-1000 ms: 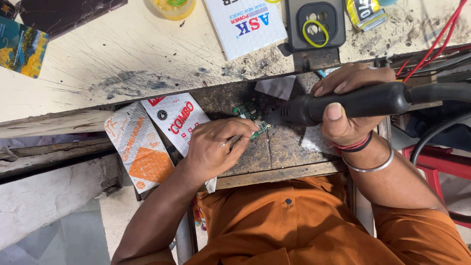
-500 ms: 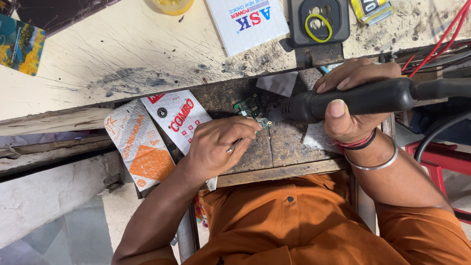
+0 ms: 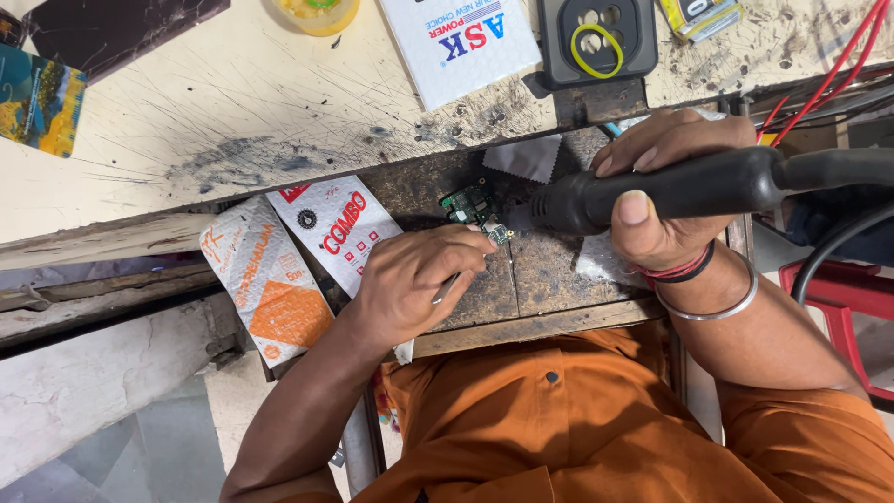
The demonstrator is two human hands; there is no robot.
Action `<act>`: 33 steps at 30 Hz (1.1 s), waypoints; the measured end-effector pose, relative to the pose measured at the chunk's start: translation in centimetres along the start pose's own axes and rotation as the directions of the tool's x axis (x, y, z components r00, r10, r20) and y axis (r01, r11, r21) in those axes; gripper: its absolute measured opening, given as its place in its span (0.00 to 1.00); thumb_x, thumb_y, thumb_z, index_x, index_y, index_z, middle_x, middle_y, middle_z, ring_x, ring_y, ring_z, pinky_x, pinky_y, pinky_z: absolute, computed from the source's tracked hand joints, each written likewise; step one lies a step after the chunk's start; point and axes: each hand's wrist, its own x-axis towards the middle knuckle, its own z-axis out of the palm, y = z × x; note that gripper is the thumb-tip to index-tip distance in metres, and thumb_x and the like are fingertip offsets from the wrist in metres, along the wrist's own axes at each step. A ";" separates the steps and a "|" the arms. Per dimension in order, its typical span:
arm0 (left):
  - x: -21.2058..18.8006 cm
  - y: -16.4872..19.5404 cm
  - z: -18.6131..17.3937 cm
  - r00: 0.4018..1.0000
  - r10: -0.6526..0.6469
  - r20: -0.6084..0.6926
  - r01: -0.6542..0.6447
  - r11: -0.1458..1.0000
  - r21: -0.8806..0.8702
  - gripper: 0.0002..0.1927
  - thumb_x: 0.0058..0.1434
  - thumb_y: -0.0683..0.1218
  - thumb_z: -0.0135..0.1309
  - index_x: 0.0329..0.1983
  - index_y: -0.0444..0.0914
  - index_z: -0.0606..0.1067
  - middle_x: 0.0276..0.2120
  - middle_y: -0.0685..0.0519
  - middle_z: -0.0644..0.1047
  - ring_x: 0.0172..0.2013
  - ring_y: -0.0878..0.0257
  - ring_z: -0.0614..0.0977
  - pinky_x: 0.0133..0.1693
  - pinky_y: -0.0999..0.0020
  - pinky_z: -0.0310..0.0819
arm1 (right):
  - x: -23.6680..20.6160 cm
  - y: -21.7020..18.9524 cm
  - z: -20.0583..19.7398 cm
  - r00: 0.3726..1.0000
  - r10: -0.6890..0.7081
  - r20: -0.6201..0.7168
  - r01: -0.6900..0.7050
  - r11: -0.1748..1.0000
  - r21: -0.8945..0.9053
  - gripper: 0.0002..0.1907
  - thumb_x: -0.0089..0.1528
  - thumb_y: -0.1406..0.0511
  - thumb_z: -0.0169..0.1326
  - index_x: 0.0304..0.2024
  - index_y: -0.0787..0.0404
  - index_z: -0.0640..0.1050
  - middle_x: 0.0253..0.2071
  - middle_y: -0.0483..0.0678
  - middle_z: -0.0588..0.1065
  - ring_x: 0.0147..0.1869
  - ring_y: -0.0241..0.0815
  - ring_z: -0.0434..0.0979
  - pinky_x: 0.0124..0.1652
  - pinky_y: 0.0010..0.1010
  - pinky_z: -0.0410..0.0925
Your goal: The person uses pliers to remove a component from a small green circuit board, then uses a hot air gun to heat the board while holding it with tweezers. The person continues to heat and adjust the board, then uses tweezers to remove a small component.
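The person's right hand (image 3: 666, 191) is wrapping closed around the thick black handle of a hot-air tool (image 3: 670, 186), thumb pressing on its near side and fingers curling over the top, with the nozzle end pointing at a small green circuit board (image 3: 475, 207). A metal bangle (image 3: 712, 307) and dark threads are sitting on that wrist. The left hand (image 3: 414, 284) is pinching narrowly around slim metal tweezers (image 3: 447, 287) — its fingertips are reaching the near edge of the circuit board, and the tweezer tips are hidden under the fingers.

The circuit board is lying on a dark, worn wooden work block (image 3: 531, 270), directly between the two hands. Beyond the board, a pale, scratched and scorched bench top (image 3: 233, 102) is spreading away, carrying a white box (image 3: 461, 42), a dark phone back cover (image 3: 596, 42) with a yellow ring on it, and a yellow tub (image 3: 317, 14). To the left of the board, two printed white packets (image 3: 289, 261) are lying against the block's edge. To the right of it, red wires (image 3: 838, 65) and a black cable (image 3: 838, 251) are trailing off — and a small grey cloth (image 3: 526, 156) is resting just beyond the board.
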 end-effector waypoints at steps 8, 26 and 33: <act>-0.1 -0.1 0.3 1.000 0.016 -0.001 -0.016 1.000 0.022 0.17 0.59 0.36 0.67 0.42 0.41 0.71 0.44 0.56 0.83 0.46 0.61 0.87 0.41 0.68 0.84 | -0.2 0.3 -0.1 1.000 -0.006 -0.009 0.006 1.000 -0.013 0.25 0.67 0.54 0.61 0.48 0.61 0.62 0.31 0.50 0.68 0.29 0.42 0.76 0.32 0.28 0.75; -0.1 0.0 0.3 0.999 0.043 0.009 -0.043 0.997 0.062 0.11 0.60 0.39 0.66 0.38 0.41 0.73 0.43 0.56 0.83 0.47 0.59 0.87 0.40 0.67 0.85 | -0.2 0.4 -0.2 1.000 -0.021 -0.005 0.020 0.998 -0.058 0.25 0.67 0.54 0.61 0.48 0.61 0.62 0.32 0.50 0.68 0.29 0.43 0.77 0.32 0.29 0.76; 0.0 0.1 0.2 0.999 0.038 0.011 -0.039 0.998 0.039 0.13 0.59 0.38 0.67 0.39 0.41 0.72 0.44 0.55 0.83 0.47 0.59 0.87 0.41 0.67 0.85 | -0.3 0.5 -0.3 1.000 -0.013 -0.011 0.012 0.998 -0.057 0.25 0.68 0.53 0.61 0.49 0.61 0.62 0.33 0.50 0.67 0.30 0.42 0.77 0.32 0.28 0.76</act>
